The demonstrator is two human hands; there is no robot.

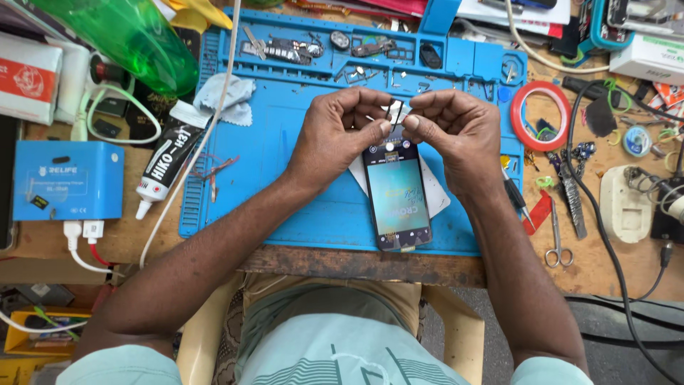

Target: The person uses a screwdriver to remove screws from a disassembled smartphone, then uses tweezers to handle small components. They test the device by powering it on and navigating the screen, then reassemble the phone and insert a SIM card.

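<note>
— Two hands over the blue mat (299,214), then. What sits in its tray section along the far edge?

— Small compartments holding loose bits: a pair of metal tweezers (253,41) at the left, some dark flat parts and round pieces further along, and tiny bright specks that may be screws; they are too small to tell for sure.

— And the hands themselves?

— The left hand (340,135) is curled, thumb and forefinger pinched together on a thin dark strip (395,112). The right hand (450,132) meets it from the other side, its thumb and forefinger closed on the same strip, so the piece is held between both just above the mat.

— Where is the phone?

— The phone (396,192) lies flat on the mat directly below the fingertips, screen up and lit, its top end just under the pinched strip. A white card (436,192) lies beneath it.

— What else is on the surface?

— A green bottle (135,36) at the far left, a black glue tube (165,165) beside the mat, a blue box (68,180) with cables plugged in, a red tape roll (540,115) to the right, and small scissors (558,242) near the right forearm.
</note>
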